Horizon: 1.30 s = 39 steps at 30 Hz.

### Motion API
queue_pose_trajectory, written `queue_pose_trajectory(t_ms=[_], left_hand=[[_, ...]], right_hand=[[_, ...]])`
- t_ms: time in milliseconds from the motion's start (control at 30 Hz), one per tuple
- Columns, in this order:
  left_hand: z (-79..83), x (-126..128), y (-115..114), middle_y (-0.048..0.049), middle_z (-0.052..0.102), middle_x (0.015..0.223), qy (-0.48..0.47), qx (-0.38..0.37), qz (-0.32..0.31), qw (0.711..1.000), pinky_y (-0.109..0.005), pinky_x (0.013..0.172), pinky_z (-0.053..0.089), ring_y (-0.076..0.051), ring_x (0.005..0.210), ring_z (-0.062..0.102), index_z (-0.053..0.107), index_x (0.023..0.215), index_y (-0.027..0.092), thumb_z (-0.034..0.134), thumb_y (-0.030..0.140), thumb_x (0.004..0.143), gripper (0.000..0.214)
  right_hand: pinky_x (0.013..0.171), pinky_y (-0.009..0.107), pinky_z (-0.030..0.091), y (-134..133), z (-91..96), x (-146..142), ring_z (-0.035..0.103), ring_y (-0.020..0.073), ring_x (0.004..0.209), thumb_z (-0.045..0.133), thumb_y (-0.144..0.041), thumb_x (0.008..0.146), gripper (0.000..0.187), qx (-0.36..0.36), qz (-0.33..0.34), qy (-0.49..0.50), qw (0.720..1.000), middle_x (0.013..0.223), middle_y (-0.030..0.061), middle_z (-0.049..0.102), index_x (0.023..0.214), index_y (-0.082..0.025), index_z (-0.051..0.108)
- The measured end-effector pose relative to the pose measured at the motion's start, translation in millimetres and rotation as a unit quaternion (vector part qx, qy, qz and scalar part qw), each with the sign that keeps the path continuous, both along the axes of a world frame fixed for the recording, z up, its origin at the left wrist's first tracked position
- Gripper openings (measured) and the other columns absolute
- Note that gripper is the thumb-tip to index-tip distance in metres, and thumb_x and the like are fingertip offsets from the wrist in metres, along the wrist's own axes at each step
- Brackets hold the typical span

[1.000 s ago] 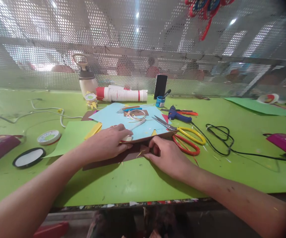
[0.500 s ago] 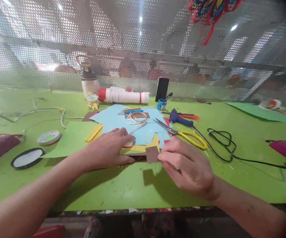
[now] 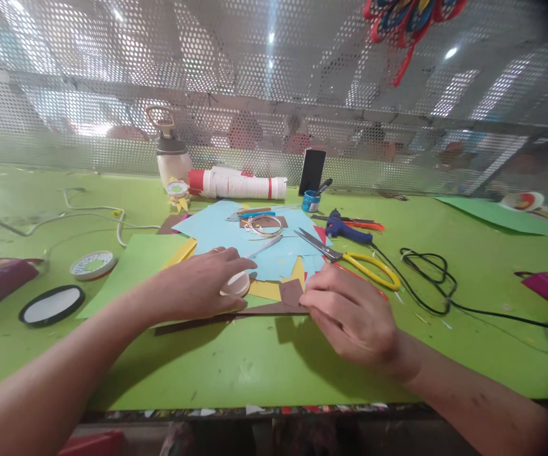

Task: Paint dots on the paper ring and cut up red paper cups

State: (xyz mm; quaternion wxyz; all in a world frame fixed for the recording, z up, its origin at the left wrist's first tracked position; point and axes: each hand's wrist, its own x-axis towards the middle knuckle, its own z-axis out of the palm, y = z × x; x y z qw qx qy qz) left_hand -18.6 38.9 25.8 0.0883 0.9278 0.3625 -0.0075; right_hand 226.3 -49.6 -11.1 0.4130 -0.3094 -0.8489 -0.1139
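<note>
My right hand [image 3: 350, 310] pinches the edge of a small dark brown paper square [image 3: 291, 292] between thumb and fingertips, just above the table's paper pile. To its left, my left hand [image 3: 202, 284] curves over a shallow white round piece [image 3: 236, 285], like a cut cup base, with the thumb below and the fingers above it. Part of that piece is hidden by the hand. Long brown paper [image 3: 259, 309] lies under both hands, beside yellow paper scraps [image 3: 263, 289]. Yellow-handled scissors [image 3: 371, 269] lie half-spread just beyond my right hand.
A blue glue gun [image 3: 347, 229] with a black cord lies at the right. Light blue paper [image 3: 212, 225] carries a wire ring [image 3: 265, 225] and pens. Behind stand stacked paper cups [image 3: 238, 183], a phone [image 3: 312, 171] and a bottle [image 3: 172, 161]. Green paper [image 3: 136, 259] lies left.
My left hand has shifted slightly left and nearer, and the white round piece shows more between its fingers. My right hand has moved slightly left with the brown square.
</note>
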Motion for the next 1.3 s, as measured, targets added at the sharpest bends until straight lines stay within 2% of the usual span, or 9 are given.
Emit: queue_pose_trajectory(t_ms=[100, 233, 333, 467, 633, 800, 933, 1067, 1300], left_hand=[[-0.1, -1, 2, -0.0100, 0.063, 0.113, -0.003, 0.016, -0.002, 1.000, -0.039, 0.082, 0.047, -0.030, 0.103, 0.061, 0.054, 0.135, 0.026, 0.051, 0.036, 0.089, 0.048], [-4.3, 3, 4, -0.0109, 0.064, 0.116, -0.030, 0.015, 0.020, 0.999, -0.042, 0.086, 0.047, -0.031, 0.106, 0.061, 0.052, 0.138, 0.024, 0.056, 0.039, 0.085, 0.055], [-11.0, 9, 6, -0.0112, 0.063, 0.120, -0.071, 0.020, 0.009, 0.997, -0.042, 0.089, 0.048, -0.031, 0.111, 0.059, 0.050, 0.140, 0.022, 0.060, 0.039, 0.084, 0.059], [-17.7, 15, 7, -0.0129, 0.064, 0.122, -0.098, 0.042, 0.005, 0.994, -0.041, 0.091, 0.048, -0.030, 0.113, 0.057, 0.050, 0.139, 0.018, 0.060, 0.039, 0.086, 0.058], [-15.2, 13, 9, -0.0123, 0.065, 0.119, -0.117, 0.045, 0.029, 0.992, -0.040, 0.090, 0.049, -0.028, 0.109, 0.059, 0.051, 0.139, 0.019, 0.056, 0.042, 0.089, 0.055], [-9.6, -2, 27, -0.0127, 0.066, 0.124, -0.136, 0.096, 0.087, 0.982, -0.043, 0.097, 0.046, -0.030, 0.114, 0.059, 0.051, 0.138, 0.019, 0.051, 0.043, 0.090, 0.054], [-5.9, -17, 45, -0.0165, 0.059, 0.136, -0.073, 0.107, 0.146, 0.981, -0.049, 0.105, 0.039, -0.035, 0.128, 0.052, 0.049, 0.140, 0.016, 0.049, 0.038, 0.088, 0.057], [-5.3, -20, 49, -0.0157, 0.063, 0.131, -0.043, 0.078, 0.150, 0.985, -0.046, 0.097, 0.045, -0.035, 0.119, 0.059, 0.052, 0.138, 0.016, 0.051, 0.036, 0.084, 0.057], [-11.6, -9, 38, -0.0140, 0.068, 0.121, -0.049, 0.052, 0.106, 0.992, -0.043, 0.088, 0.048, -0.033, 0.108, 0.063, 0.054, 0.137, 0.019, 0.051, 0.039, 0.084, 0.056]], right_hand=[[0.072, 0.035, 0.053, 0, -1.1, 0, 0.061, 0.0192, 0.082, 0.055, 0.002, 0.086, 0.025, -0.013, 0.002, 0.005, 1.000, 0.088, 0.0067, 0.062, 0.097, -0.020, 0.061], [0.077, 0.036, 0.053, 2, 0.0, 0, 0.061, 0.0188, 0.083, 0.057, 0.003, 0.086, 0.025, -0.027, 0.000, 0.013, 1.000, 0.088, 0.0071, 0.062, 0.096, -0.019, 0.061], [0.080, 0.036, 0.053, 3, 1.3, -1, 0.061, 0.0180, 0.084, 0.057, 0.002, 0.087, 0.024, -0.034, 0.000, 0.031, 0.999, 0.089, 0.0070, 0.062, 0.098, -0.018, 0.060], [0.079, 0.035, 0.052, 4, 2.8, -2, 0.060, 0.0171, 0.083, 0.056, 0.002, 0.088, 0.023, -0.036, 0.002, 0.048, 0.998, 0.088, 0.0065, 0.061, 0.097, -0.018, 0.059], [0.074, 0.032, 0.051, 4, 5.2, -1, 0.059, 0.0166, 0.081, 0.055, 0.003, 0.088, 0.021, -0.043, 0.005, 0.061, 0.997, 0.086, 0.0064, 0.060, 0.094, -0.017, 0.059], [0.069, 0.029, 0.050, 8, 5.9, 0, 0.059, 0.0156, 0.078, 0.055, 0.004, 0.088, 0.020, -0.040, 0.010, 0.071, 0.997, 0.083, 0.0071, 0.060, 0.091, -0.015, 0.060], [0.068, 0.029, 0.049, 10, 5.4, 0, 0.059, 0.0156, 0.076, 0.054, 0.004, 0.088, 0.019, -0.050, 0.012, 0.072, 0.996, 0.082, 0.0074, 0.060, 0.090, -0.015, 0.059], [0.066, 0.029, 0.048, 10, 4.3, 0, 0.058, 0.0159, 0.075, 0.053, 0.003, 0.089, 0.019, -0.061, 0.011, 0.073, 0.995, 0.081, 0.0073, 0.060, 0.087, -0.015, 0.058], [0.066, 0.029, 0.048, 12, 1.6, 0, 0.056, 0.0158, 0.074, 0.054, 0.003, 0.088, 0.019, -0.075, 0.009, 0.066, 0.995, 0.081, 0.0066, 0.060, 0.087, -0.015, 0.058]])
